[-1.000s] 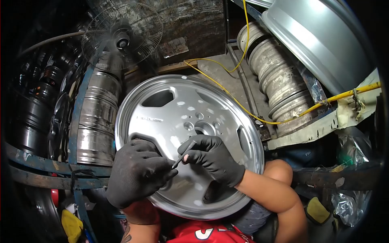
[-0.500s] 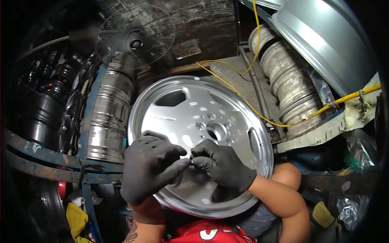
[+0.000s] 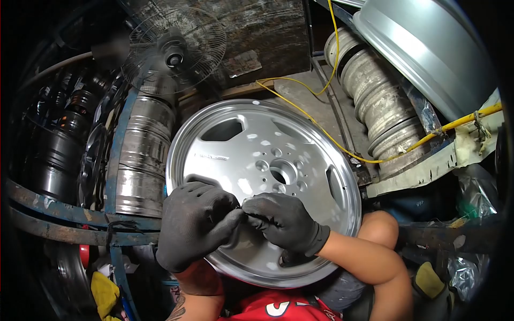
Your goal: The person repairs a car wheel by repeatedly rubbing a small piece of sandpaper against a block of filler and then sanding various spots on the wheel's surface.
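Note:
A silver alloy wheel (image 3: 215,170) lies face up before me, with whitish patches around its centre bore and bolt holes. Over its near half my left hand (image 3: 194,227), in a dark grey glove, has thumb and forefinger pinched together. My right hand (image 3: 282,222), gloved alike, is closed too, its fingertips meeting the left ones. Both pinch at one tiny spot above the wheel face; what lies between the fingertips is too hidden to make out.
Stacked steel rims (image 3: 142,155) stand on the left behind a blue metal frame (image 3: 119,144). A fan (image 3: 174,58) is at the back left. Worn rims (image 3: 383,101) and a large silver rim (image 3: 423,48) sit on the right. A yellow cable (image 3: 321,128) runs past the wheel's far right side.
The fingertips have drawn together and shifted slightly left. A small dark, brassy-looking piece that showed at my right fingertips is now covered. The wheel sits slightly further left in view.

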`<state>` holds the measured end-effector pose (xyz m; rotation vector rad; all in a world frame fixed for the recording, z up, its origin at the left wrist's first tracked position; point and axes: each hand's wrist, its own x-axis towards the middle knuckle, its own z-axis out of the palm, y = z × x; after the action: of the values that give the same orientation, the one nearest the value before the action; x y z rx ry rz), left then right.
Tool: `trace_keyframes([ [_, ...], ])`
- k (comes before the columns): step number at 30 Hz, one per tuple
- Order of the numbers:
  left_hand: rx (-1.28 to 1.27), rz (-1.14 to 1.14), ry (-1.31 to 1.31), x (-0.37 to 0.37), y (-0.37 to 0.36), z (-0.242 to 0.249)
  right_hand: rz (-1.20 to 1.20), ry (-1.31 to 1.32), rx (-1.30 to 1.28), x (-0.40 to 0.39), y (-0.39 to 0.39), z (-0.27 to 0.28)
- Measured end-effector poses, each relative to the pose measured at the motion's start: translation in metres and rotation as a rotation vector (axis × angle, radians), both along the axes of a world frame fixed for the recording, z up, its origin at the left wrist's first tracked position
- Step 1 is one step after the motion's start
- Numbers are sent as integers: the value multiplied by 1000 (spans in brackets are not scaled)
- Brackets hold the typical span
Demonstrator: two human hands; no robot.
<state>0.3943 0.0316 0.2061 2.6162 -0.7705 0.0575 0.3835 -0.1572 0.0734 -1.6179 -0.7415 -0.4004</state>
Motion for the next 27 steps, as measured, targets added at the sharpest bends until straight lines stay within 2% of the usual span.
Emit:
trace_keyframes([
  [5,-60,-57,-20,0,4,3,69,-55,-13,3,-10,6],
  [8,-237,-174,-16,1,12,0,107,-19,8,-2,-11,13],
  [15,-252,-224,4,2,15,2,-50,-99,-60,-16,-2,10],
  [18,-249,-207,20,1,14,4,-86,-245,-121,-9,-9,14],
  [21,-256,-175,52,4,10,10,-84,-230,-615,3,-41,45],
  [23,-318,-174,58,8,14,11,-416,-332,-426,19,-58,21],
  [24,-514,-105,-27,14,22,-9,-462,-207,-316,27,-68,27],
  [25,-594,131,-2,12,29,-20,-511,-79,-208,34,-76,33],
  [27,-629,127,-96,36,44,-31,-495,25,-113,40,-85,28],
])
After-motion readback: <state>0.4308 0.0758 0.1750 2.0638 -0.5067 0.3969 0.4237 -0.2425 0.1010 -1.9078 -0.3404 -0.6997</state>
